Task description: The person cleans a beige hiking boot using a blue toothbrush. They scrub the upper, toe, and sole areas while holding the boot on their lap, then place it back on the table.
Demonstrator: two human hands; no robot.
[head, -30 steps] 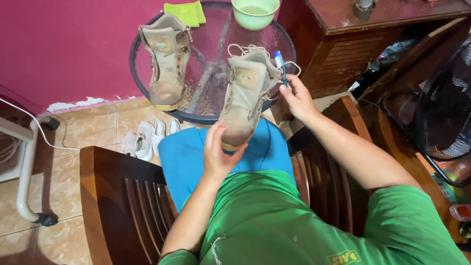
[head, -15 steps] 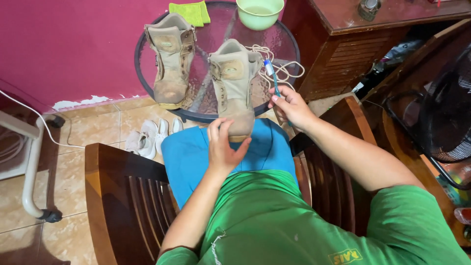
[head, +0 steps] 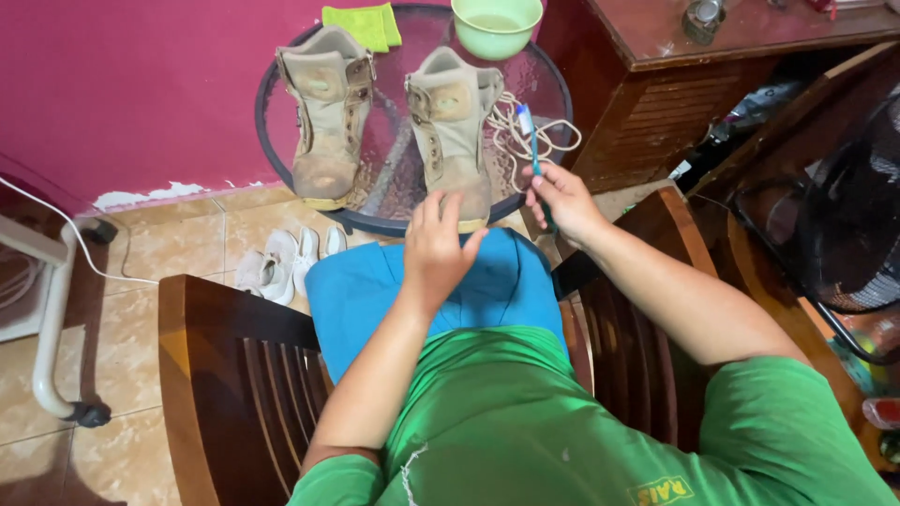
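Right boot: a tan lace-up boot [head: 452, 136] stands upright on the round glass table [head: 544, 70], sole down. Its long axis runs from the heel, far from the person, to the toe at the near table edge; the toe points toward the person.
Left boot: a second tan boot [head: 326, 117] stands just beside it, roughly parallel, toe also toward the person.
Left hand: the left hand [head: 439, 245] is at the toe of the right boot, fingers loosely spread and gripping nothing; whether the fingertips touch the toe cannot be told.
Right hand: the right hand [head: 562, 199] is closed around the handle of a toothbrush [head: 530, 139], whose long axis runs nearly straight away from the person, head end up, just right of the right boot.
Laces: loose white laces [head: 525, 141] lie coiled on the glass behind the toothbrush.
Around: a green bowl [head: 496, 23] and yellow-green cloth [head: 361, 23] sit at the far table edge; white shoes [head: 281, 262] lie on the tiled floor.
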